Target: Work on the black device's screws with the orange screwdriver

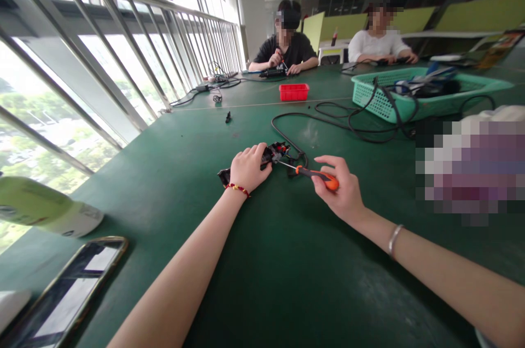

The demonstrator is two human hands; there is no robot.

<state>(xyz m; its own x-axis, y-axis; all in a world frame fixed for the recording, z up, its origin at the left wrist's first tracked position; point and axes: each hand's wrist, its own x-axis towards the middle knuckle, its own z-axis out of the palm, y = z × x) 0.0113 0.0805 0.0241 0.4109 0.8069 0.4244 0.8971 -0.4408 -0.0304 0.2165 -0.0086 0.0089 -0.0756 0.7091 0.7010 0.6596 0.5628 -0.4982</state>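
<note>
At the far left, a green-and-white bottle [45, 208] lies tilted beside a phone [68, 296] that rests face up on my green worktop [307, 271]. Behind them, a metal railing [123, 0] runs along the windows. Further in, a small black part [228, 117] lies by itself on the worktop, beyond my left hand [249, 166]. That grip is closed over a slim black device [268, 156], pressing it against the worktop just ahead of me, its right end showing red and grey innards. A black cable [287, 114] loops close by that end; whether it joins on, I cannot tell. Beyond stands a red box [294, 96], with a person in a dark top [268, 47] seated behind it. An orange-and-black screwdriver [305, 172] points leftward, its tip at the device's bared end. My right hand [344, 195] has its handle, thumb against it, forefinger arched loosely clear. Farther right sits a mint-green basket [377, 100] of tangled items.
</note>
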